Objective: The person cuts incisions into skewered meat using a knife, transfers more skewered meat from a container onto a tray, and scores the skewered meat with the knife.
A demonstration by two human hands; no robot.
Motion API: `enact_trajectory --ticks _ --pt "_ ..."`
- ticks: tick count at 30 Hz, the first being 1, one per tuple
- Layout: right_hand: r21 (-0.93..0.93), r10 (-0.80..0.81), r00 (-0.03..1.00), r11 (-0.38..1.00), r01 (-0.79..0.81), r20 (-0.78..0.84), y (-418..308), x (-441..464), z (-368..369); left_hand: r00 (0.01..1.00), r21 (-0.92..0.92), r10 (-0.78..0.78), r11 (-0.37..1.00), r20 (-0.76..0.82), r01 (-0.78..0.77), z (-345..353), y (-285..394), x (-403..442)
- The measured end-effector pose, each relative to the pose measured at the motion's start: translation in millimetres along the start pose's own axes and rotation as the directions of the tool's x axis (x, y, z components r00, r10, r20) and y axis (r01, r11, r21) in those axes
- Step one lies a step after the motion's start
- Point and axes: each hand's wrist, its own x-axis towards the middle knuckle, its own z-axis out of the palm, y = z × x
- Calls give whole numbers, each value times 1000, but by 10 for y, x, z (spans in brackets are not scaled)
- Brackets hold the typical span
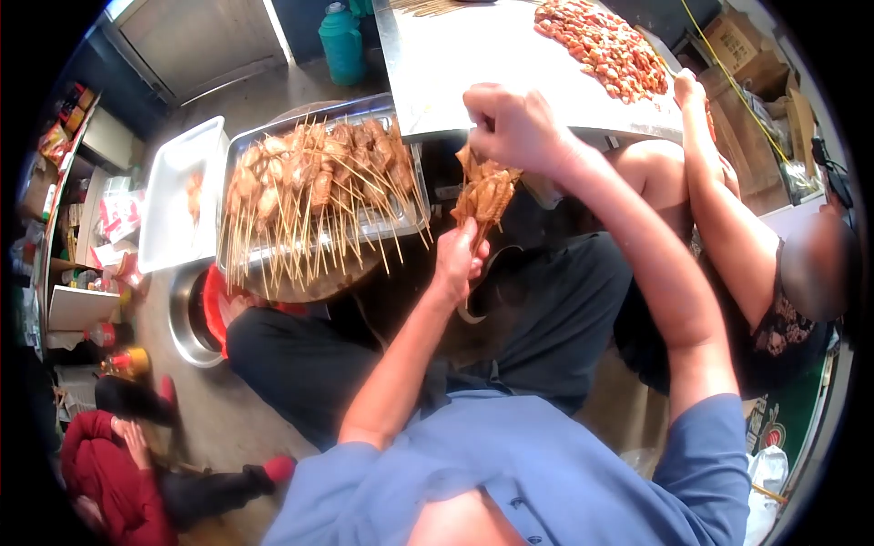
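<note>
My left hand [460, 259] is closed around a bunch of brown meat skewers [487, 196], held upright over my lap with the meat at the top. Just above that meat, my right hand [519, 127] is curled shut at the table's front edge. What its fingers hold, if anything, I cannot make out. To the left of my hands, a metal tray [421, 173] bears many more skewers of brown meat [319, 168], their bare stick ends pointing toward me.
A white tub [155, 209] stands left of the tray. Small reddish meat pieces [605, 45] are heaped on the metal table [473, 55]. A person's arm [719, 200] reaches there from the right. A steel basin [187, 318] and a seated person in red [114, 473] are at left.
</note>
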Motion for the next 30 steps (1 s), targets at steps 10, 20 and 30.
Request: enact_trajectory --ticks 10,20,30 --pt "233 347 936 916 -326 -55 -223 -270 -333 1000 -48 -8 999 10 9 -10 -1 57" --pt "219 444 886 886 -410 -137 19 -421 347 1000 -39 10 999 3 -10 1 0 18" --pt "246 490 855 861 -445 -170 -523 -396 -365 1000 -49 3 999 27 -2 -38 -1 54"
